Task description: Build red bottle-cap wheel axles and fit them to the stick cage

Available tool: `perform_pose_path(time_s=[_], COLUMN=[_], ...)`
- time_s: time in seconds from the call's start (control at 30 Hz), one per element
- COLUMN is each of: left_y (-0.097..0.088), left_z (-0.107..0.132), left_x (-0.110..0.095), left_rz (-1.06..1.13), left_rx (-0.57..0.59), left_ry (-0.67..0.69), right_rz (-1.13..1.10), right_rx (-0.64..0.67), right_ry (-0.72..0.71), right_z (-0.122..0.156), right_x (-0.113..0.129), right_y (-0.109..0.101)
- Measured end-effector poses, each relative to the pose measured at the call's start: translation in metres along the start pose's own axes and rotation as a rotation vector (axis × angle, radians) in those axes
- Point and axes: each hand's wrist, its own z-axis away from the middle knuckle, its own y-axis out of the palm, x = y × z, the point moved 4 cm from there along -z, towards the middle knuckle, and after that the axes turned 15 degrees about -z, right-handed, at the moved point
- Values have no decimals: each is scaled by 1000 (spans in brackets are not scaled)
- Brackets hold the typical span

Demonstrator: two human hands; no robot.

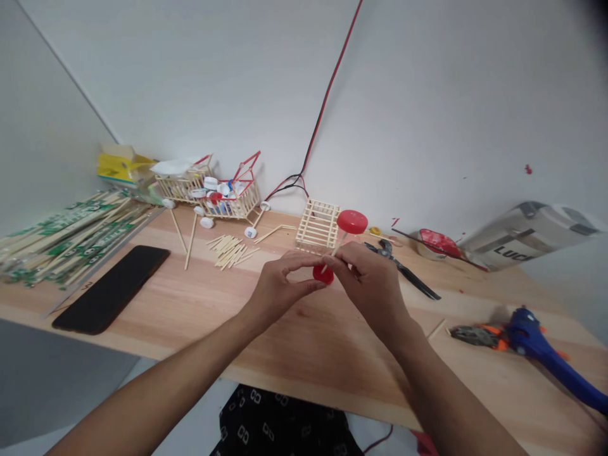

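Note:
Both my hands meet above the middle of the wooden table. My left hand (285,280) pinches a red bottle cap (323,275) by its rim, thumb below and fingers above. The fingers of my right hand (368,278) are closed on a thin wooden stick (339,246) whose lower end meets that cap. At the stick's upper end is another red bottle cap (352,221), larger in view. Just behind my hands stands a small crate-like frame of wooden sticks (318,223).
To the left lie a black phone (114,288), packaged chopsticks (85,234), cut sticks (230,251) and stick-built carts (232,202) holding caps. To the right are black-handled pliers (408,269), orange-handled pliers (477,335), a blue glue gun (546,354) and a red-stained tub (439,244).

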Motion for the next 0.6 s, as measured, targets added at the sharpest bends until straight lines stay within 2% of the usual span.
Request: perform_pose_path(time_s=[0.6], left_y=[0], left_z=[0], left_x=[2], left_rz=[-3], left_rx=[-7], left_ry=[-12], right_rz=[6], right_rx=[-10], right_ry=[-18], right_z=[0], right_x=[0], right_y=[1])
